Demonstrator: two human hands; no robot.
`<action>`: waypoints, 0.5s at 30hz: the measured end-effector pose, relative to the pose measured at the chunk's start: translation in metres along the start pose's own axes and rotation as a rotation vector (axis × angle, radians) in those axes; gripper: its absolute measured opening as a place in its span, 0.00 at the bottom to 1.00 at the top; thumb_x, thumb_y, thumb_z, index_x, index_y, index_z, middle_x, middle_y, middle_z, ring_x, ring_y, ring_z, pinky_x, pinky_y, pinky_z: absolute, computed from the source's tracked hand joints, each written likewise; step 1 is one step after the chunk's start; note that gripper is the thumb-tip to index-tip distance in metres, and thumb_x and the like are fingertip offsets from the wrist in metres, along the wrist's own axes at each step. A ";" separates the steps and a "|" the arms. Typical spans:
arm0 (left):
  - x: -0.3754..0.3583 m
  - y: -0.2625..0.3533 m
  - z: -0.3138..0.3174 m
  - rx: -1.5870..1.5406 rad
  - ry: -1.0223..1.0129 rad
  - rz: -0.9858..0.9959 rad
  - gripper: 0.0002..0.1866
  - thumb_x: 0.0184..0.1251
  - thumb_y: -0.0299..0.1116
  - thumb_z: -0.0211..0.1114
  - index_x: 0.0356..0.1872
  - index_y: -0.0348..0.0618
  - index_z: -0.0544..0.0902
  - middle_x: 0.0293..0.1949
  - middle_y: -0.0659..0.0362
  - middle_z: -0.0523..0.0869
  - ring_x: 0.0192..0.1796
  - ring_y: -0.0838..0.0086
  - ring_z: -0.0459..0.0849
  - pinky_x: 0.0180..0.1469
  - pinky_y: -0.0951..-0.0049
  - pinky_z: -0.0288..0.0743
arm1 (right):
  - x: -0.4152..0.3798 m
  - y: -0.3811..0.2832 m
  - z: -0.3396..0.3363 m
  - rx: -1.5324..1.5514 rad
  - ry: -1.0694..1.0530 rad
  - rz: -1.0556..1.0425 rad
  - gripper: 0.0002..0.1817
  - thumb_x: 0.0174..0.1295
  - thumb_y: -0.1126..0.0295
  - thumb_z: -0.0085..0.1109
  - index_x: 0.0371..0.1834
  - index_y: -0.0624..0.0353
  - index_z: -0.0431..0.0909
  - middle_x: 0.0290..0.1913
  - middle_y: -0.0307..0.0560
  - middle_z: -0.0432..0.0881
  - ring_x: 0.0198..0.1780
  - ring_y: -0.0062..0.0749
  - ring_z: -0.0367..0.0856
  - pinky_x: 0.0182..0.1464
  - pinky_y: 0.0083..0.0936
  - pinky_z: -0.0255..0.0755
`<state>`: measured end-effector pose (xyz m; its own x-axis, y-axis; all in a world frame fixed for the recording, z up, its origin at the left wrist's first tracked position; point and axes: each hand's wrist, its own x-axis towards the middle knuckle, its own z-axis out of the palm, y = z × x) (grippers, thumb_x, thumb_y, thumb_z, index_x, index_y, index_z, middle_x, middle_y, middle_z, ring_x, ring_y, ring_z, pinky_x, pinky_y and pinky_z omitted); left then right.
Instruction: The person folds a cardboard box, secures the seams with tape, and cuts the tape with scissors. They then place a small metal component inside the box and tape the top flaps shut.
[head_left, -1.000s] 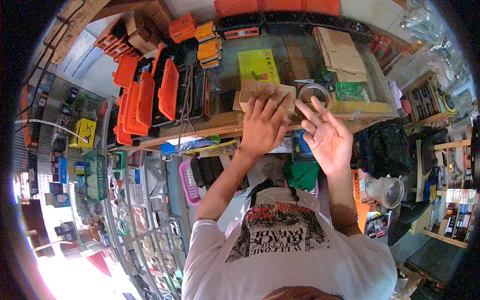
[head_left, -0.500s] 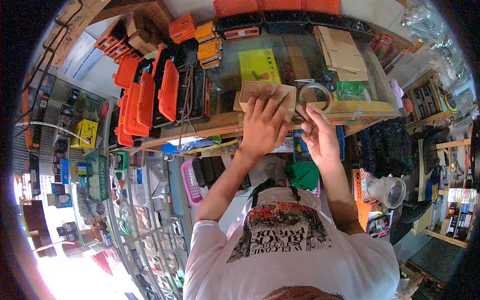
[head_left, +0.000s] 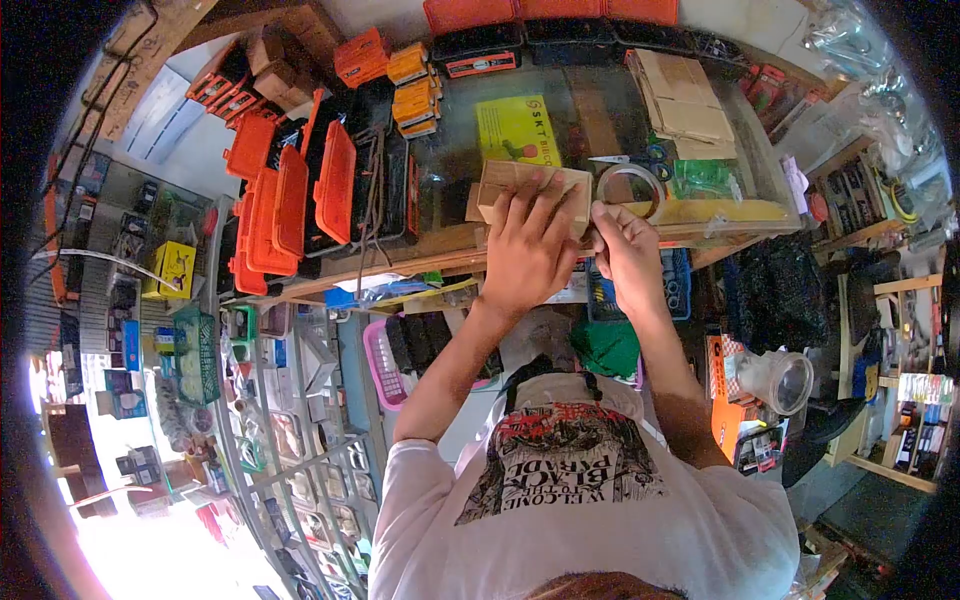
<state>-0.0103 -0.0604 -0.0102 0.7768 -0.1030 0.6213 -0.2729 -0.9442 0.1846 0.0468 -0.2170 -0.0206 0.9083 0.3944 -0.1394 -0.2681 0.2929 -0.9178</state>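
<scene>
Here the tan box [head_left: 493, 190] is being held down near the front edge of the worktop [head_left: 450, 257] — the left hand [head_left: 527, 240] is being laid open over it, fingers spread across its top. At its three o'clock side, the right hand [head_left: 632, 255] is being brought in close, fingers curled and thumb near the forefinger; whether anything is being gripped between the tips cannot be told.

The tape roll [head_left: 632, 168] is being kept within easy reach, lying at the right hand's twelve o'clock. The scissors [head_left: 612, 160] are lying at the box's two o'clock, tips pointing towards nine. Beyond the box, the yellow card [head_left: 512, 130] is lying at twelve, the flattened cardboard [head_left: 685, 105] at about one, and the green packet [head_left: 700, 178] at three. The orange-lidded cases [head_left: 290, 205] are being seen standing open around nine.

The risk is being watched at that front edge: with too much push towards six o'clock, the box could be slid off. Pressed too hard from above, its top could be dented. And the roll — lying so near the right knuckles — could be knocked aside by a careless sweep, with the scissor tips being caught by any reach towards one.
</scene>
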 end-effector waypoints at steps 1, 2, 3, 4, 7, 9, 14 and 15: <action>0.001 0.000 0.000 0.002 0.004 0.001 0.27 0.60 0.37 0.63 0.62 0.37 0.80 0.66 0.47 0.77 0.71 0.47 0.71 0.71 0.44 0.63 | 0.001 0.000 0.001 0.004 0.001 0.009 0.15 0.76 0.56 0.60 0.37 0.56 0.78 0.22 0.30 0.73 0.16 0.12 0.64 0.17 0.14 0.55; 0.003 0.000 0.000 0.003 0.007 0.003 0.27 0.60 0.37 0.63 0.61 0.37 0.80 0.66 0.47 0.77 0.70 0.47 0.71 0.71 0.44 0.63 | 0.000 -0.001 0.002 0.010 0.003 0.019 0.15 0.76 0.56 0.60 0.37 0.56 0.77 0.21 0.30 0.71 0.16 0.12 0.63 0.17 0.14 0.55; 0.004 0.000 -0.001 0.004 0.011 0.006 0.27 0.60 0.37 0.63 0.61 0.36 0.80 0.66 0.47 0.77 0.70 0.47 0.71 0.71 0.45 0.64 | 0.000 -0.002 0.003 0.015 0.005 0.028 0.15 0.76 0.56 0.60 0.36 0.56 0.77 0.20 0.29 0.69 0.16 0.11 0.62 0.17 0.14 0.54; 0.005 0.001 -0.001 -0.004 0.015 -0.001 0.27 0.60 0.37 0.63 0.60 0.36 0.80 0.65 0.47 0.78 0.69 0.47 0.72 0.70 0.45 0.64 | 0.000 -0.002 0.005 0.012 0.008 0.022 0.15 0.76 0.56 0.59 0.36 0.56 0.76 0.20 0.28 0.68 0.16 0.11 0.60 0.17 0.15 0.54; 0.007 0.002 0.000 -0.032 0.042 -0.015 0.26 0.60 0.38 0.66 0.58 0.35 0.81 0.63 0.48 0.79 0.67 0.48 0.73 0.70 0.45 0.65 | 0.000 -0.002 0.007 0.004 0.005 0.014 0.15 0.77 0.57 0.58 0.35 0.55 0.75 0.20 0.27 0.65 0.17 0.10 0.57 0.17 0.15 0.52; 0.007 0.001 0.005 -0.048 0.078 -0.021 0.26 0.58 0.39 0.69 0.57 0.36 0.81 0.62 0.50 0.79 0.66 0.49 0.74 0.69 0.46 0.65 | -0.001 -0.001 0.006 0.000 -0.017 0.023 0.15 0.78 0.60 0.56 0.34 0.55 0.75 0.21 0.26 0.64 0.17 0.10 0.55 0.17 0.15 0.49; 0.006 -0.005 0.008 0.013 0.057 0.013 0.25 0.55 0.40 0.73 0.52 0.39 0.82 0.60 0.54 0.81 0.65 0.52 0.75 0.72 0.42 0.61 | -0.002 -0.004 0.005 -0.052 -0.041 0.052 0.15 0.79 0.60 0.55 0.34 0.55 0.73 0.20 0.27 0.63 0.17 0.10 0.55 0.17 0.16 0.49; 0.007 -0.005 0.008 0.024 0.073 0.024 0.24 0.54 0.41 0.74 0.51 0.39 0.83 0.59 0.55 0.82 0.65 0.52 0.75 0.74 0.40 0.59 | -0.002 -0.005 0.004 -0.071 -0.050 0.066 0.14 0.79 0.60 0.55 0.34 0.55 0.73 0.20 0.27 0.63 0.17 0.10 0.55 0.17 0.16 0.48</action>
<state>0.0008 -0.0588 -0.0131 0.7266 -0.1037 0.6792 -0.2768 -0.9490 0.1512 0.0450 -0.2160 -0.0146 0.8719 0.4540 -0.1834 -0.3016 0.2028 -0.9316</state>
